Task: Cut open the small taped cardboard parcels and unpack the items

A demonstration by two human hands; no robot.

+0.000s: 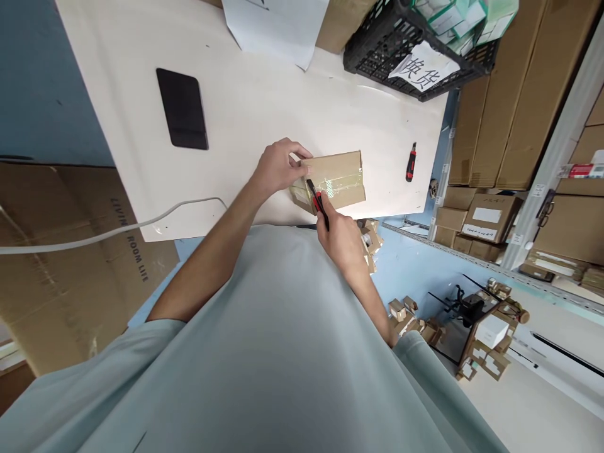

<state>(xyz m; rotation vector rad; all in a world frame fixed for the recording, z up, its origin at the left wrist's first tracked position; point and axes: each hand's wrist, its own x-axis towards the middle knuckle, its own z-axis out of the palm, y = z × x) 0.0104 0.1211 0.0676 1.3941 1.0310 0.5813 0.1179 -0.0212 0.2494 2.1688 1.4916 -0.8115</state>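
Observation:
A small taped cardboard box [346,168] lies near the front edge of the white table. My left hand [279,167] grips its left end, thumb and fingers closed at the corner. In my right hand [342,239] is a red and black utility knife [316,196], fingers wrapped round the handle. Its tip points away from me and is at the box's left part, over the tape; whether the blade touches the cardboard I cannot tell. A second red and black utility knife [411,163] rests on the table to the right.
A black phone or tablet [182,108] lies at left on the table [245,94]. White paper [276,28] and a black crate [377,50] of green-white boxes stand at the back. A white cable [117,228] crosses the left edge. Shelves of cartons [493,126] flank the right.

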